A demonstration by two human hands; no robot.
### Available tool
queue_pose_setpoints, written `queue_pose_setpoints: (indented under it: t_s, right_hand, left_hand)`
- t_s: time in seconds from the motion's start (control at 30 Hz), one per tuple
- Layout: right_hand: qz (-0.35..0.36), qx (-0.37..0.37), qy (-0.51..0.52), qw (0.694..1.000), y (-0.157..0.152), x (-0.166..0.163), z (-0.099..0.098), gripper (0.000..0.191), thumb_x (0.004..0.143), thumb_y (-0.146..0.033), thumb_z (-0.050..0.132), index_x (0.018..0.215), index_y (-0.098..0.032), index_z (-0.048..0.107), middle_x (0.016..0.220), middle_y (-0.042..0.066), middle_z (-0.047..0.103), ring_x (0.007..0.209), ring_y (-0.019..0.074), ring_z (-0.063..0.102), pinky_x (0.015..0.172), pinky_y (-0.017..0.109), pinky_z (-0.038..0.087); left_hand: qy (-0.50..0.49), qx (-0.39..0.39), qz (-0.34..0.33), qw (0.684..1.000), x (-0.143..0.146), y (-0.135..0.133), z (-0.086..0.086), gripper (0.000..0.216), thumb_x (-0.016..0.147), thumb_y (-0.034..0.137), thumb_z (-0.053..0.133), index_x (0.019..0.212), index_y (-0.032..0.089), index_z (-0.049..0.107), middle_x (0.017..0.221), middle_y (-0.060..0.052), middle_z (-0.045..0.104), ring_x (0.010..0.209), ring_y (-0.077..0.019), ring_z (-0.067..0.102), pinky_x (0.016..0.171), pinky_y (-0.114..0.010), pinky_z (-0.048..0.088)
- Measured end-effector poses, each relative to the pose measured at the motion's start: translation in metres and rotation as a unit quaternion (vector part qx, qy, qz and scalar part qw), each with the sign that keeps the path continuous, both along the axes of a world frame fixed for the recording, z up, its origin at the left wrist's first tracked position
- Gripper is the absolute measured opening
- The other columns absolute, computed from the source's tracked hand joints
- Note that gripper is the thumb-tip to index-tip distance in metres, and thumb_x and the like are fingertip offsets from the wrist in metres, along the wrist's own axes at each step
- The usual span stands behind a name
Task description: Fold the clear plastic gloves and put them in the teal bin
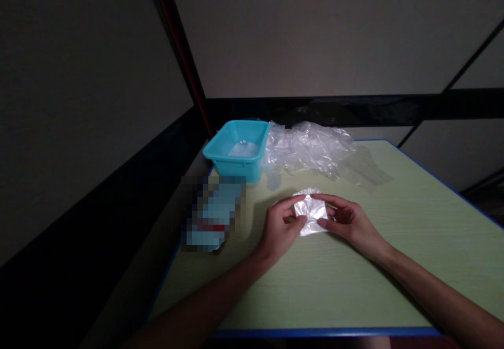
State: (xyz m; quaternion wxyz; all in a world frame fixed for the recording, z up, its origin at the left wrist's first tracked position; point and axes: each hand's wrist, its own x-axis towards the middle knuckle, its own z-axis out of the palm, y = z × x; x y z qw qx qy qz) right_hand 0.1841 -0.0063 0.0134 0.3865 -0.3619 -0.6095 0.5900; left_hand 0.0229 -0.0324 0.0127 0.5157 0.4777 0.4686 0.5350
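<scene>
While our left hand (279, 228) and right hand (346, 220) pinch the small folded plastic bag (313, 212) by its two sides, fingers closed on it, it lies low on the table (315, 286), nearer us than the blue tub (236, 169) and to its right. We judge a fold is being pressed flat; another would need the edges lined up. A pile of loose plastic (311, 149) lies just right of the tub.

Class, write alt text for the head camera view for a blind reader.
A left hand and right hand pinch a folded plastic sheet over a pale green table. Behind lie a teal tub and crumpled clear plastic.
</scene>
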Motion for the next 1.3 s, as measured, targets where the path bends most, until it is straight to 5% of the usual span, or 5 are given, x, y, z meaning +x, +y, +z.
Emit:
queue_pose_setpoints:
  t_s: [1.1,1.3]
  right_hand:
    - [-0.007,0.012,-0.018,1.0,0.0026,0.001,-0.0048,0.047,0.067,-0.029,0.071,0.113,-0.024,0.058,0.07,0.0,0.063,0.066,0.0152,0.057,0.059,0.029,0.048]
    - [-0.007,0.016,-0.033,0.999,0.0036,0.0015,-0.007,0.049,0.067,-0.033,0.07,0.114,-0.024,0.057,0.065,-0.001,0.059,0.06,0.0137,0.054,0.054,0.027,0.045]
  left_hand:
    - [0.006,0.005,-0.007,1.0,0.0004,-0.0017,0.0015,0.051,0.064,0.004,0.057,0.114,0.014,0.058,0.094,-0.007,0.064,0.065,-0.0108,0.058,0.044,-0.013,0.039]
    - [0.027,0.016,-0.007,0.999,0.0001,-0.0019,0.0003,0.051,0.067,0.006,0.056,0.117,0.015,0.056,0.079,-0.003,0.063,0.06,-0.0097,0.055,0.045,-0.014,0.04]
